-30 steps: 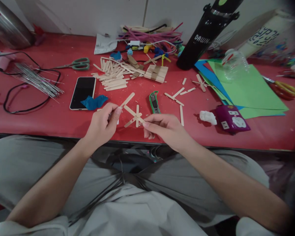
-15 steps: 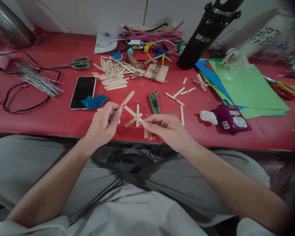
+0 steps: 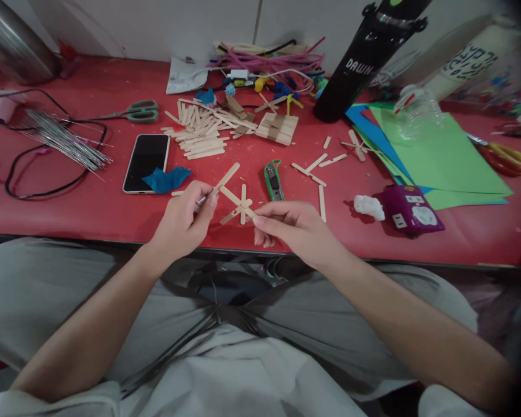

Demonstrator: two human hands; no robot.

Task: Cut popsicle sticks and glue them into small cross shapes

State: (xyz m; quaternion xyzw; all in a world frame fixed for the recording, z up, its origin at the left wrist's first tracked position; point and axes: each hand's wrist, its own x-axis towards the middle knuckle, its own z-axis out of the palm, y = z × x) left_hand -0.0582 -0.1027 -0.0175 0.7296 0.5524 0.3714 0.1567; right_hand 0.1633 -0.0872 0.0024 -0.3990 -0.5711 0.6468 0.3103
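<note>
Shifted slightly rightward since the earlier frame: craft stick [image 3: 227, 177], pinched in left hand [image 3: 184, 219]. Right hand [image 3: 293, 226] grasps one arm of the star-shaped craft-stick assembly [image 3: 244, 204], positioned between both hands, near the green-cased utility knife [image 3: 273, 181].

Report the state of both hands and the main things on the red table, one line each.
Left hand, closed on a stick
Crossed sticks, overlapping like a star
Right hand, gripping one of these
Phone, screen dark, partly covered
Blue scrap, crumpled
Green scissors, lying flat
Cutter, lying down, blade unclear
Stick bundle, apparently bound together
Stick pile, loose
Paper sheets, stacked, fanned out
Black bottle, standing upright
</note>
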